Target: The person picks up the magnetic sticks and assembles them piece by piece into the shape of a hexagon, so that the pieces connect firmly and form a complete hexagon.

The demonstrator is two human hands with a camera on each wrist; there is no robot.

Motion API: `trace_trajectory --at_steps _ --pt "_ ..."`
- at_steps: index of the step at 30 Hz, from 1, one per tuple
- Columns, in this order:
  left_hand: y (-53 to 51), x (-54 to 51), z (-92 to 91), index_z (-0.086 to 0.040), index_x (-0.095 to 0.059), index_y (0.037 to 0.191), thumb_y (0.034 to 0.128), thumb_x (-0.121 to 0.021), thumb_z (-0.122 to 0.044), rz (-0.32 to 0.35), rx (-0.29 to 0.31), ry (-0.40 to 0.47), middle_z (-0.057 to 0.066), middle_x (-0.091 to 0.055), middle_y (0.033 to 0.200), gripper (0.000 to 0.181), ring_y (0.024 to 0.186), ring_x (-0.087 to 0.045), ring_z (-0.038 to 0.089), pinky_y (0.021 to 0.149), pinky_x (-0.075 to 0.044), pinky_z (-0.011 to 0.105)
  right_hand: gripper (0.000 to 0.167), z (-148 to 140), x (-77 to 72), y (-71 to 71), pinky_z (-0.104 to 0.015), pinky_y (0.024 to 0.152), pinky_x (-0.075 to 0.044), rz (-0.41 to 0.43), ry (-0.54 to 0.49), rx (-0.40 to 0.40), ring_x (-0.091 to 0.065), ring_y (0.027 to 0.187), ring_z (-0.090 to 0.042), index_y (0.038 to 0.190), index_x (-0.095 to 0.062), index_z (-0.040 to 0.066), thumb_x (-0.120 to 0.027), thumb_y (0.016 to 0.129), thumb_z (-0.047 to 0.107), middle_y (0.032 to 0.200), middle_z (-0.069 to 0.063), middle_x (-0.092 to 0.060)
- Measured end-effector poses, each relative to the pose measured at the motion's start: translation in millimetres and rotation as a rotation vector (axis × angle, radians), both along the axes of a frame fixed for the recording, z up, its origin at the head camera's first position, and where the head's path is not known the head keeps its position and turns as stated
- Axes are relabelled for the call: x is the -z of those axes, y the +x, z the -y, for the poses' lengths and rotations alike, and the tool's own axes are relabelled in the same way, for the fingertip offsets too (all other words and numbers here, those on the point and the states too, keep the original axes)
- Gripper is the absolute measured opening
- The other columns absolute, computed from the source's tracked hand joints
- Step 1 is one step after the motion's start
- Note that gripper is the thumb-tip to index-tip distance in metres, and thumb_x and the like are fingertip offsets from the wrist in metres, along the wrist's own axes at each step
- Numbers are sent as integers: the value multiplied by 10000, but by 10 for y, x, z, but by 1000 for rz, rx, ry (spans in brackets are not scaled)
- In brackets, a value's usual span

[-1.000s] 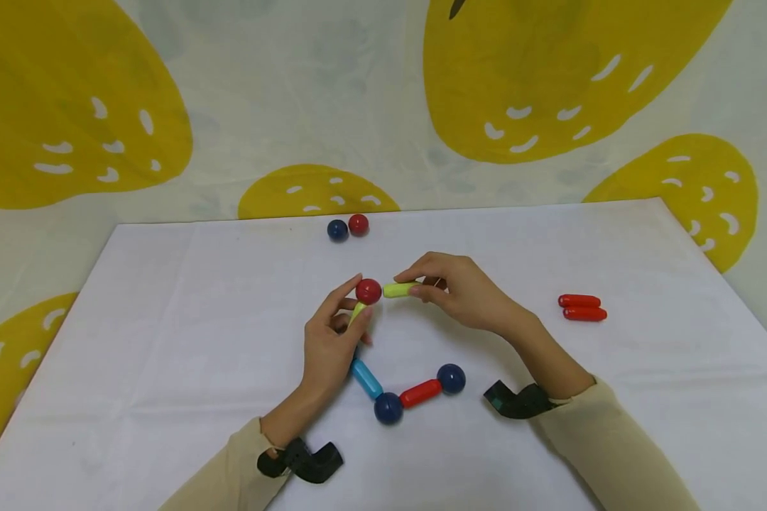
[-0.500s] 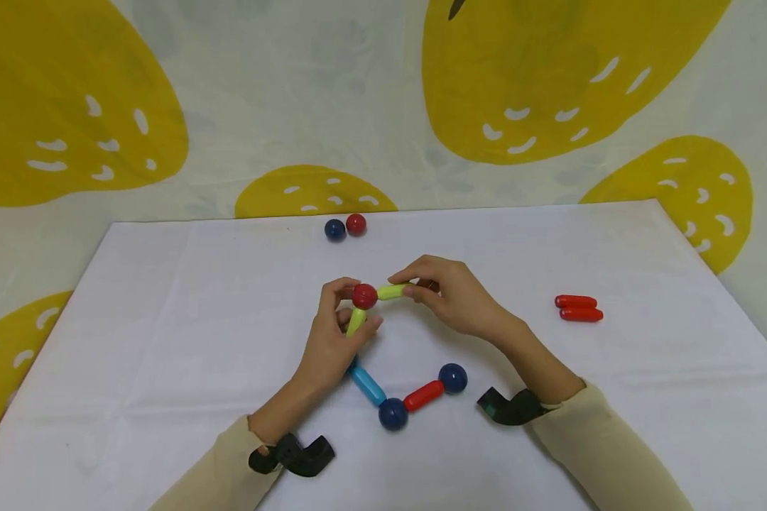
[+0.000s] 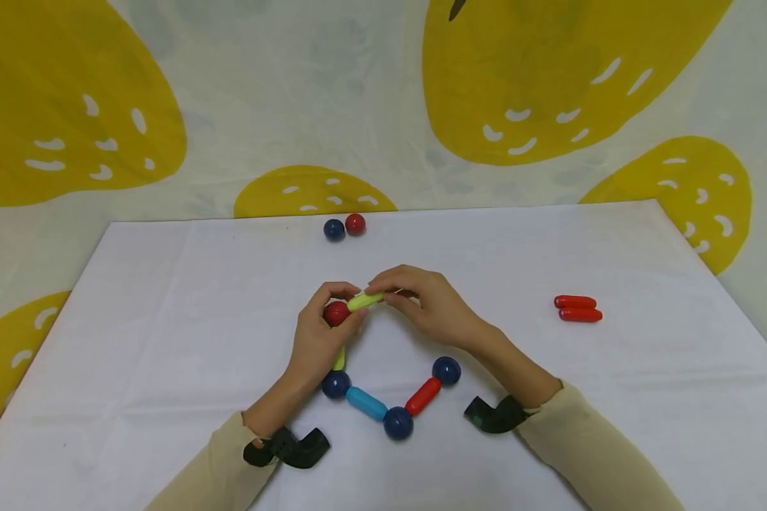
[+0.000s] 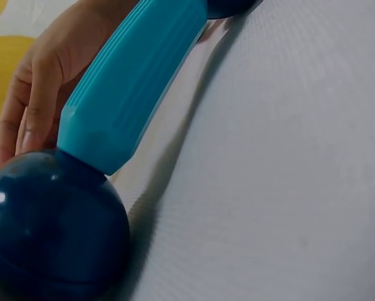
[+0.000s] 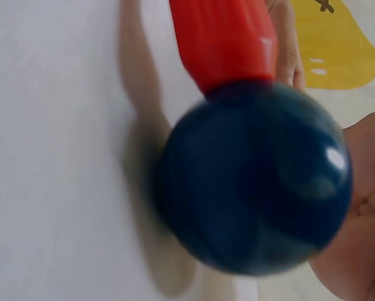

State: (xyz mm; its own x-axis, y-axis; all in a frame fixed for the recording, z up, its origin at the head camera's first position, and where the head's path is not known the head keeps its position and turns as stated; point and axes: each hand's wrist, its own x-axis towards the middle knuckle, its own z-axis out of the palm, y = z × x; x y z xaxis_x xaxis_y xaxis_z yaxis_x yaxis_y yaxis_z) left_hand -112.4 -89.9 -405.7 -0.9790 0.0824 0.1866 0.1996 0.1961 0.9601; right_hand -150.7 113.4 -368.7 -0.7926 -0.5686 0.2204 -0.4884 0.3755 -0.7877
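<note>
The left hand (image 3: 314, 342) curls round a red ball (image 3: 336, 314), its thumb close to a yellow-green rod (image 3: 364, 301). That rod meets the ball's right side, and the right hand (image 3: 431, 306) pinches its other end. A second yellow-green rod (image 3: 340, 359), partly hidden by the left hand, runs down to a blue ball (image 3: 336, 385). From there a light blue rod (image 3: 366, 404), a blue ball (image 3: 398, 424), a red rod (image 3: 423, 397) and another blue ball (image 3: 447, 371) follow in a chain. The light blue rod (image 4: 131, 81) looms large in the left wrist view.
A blue ball (image 3: 334, 229) and a red ball (image 3: 355, 224) sit side by side near the far edge of the white-covered table (image 3: 166, 319). Two red rods (image 3: 576, 301) lie together on the right. Behind hangs a cloth with yellow shapes.
Both hands have moved left and slightly down with the red ball and the rod. The rod, apart from the ball a second ago, now touches it. The chain's left part has swung leftward.
</note>
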Motion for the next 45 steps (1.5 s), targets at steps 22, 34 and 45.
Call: trace_trajectory --at_steps 22,34,45 --pt "111 -312 -85 6 -644 1110 859 -684 9 -23 -24 13 115 -630 1079 254 963 -570 196 779 -484 216 251 -114 -247 -511 -330 854 -501 43 108 125 -624 1000 -141 1179 -666 152 -637 931 138 1184 24 -612" --pt "113 -306 -59 17 -643 1103 859 -683 13 -32 -35 22 117 -632 1063 248 924 -570 237 724 -479 210 392 192 -249 -968 -359 893 -479 49 301 7 -596 1044 -230 1318 -564 96 -617 930 79 1342 -65 -519" --pt "98 -301 -56 13 -642 1102 863 -679 10 -28 -25 25 119 -629 1066 242 936 -564 190 743 -483 218 525 345 -163 -1159 -349 954 -436 146 413 -65 -550 1118 -270 1423 -460 109 -599 921 45 1531 -101 -282"
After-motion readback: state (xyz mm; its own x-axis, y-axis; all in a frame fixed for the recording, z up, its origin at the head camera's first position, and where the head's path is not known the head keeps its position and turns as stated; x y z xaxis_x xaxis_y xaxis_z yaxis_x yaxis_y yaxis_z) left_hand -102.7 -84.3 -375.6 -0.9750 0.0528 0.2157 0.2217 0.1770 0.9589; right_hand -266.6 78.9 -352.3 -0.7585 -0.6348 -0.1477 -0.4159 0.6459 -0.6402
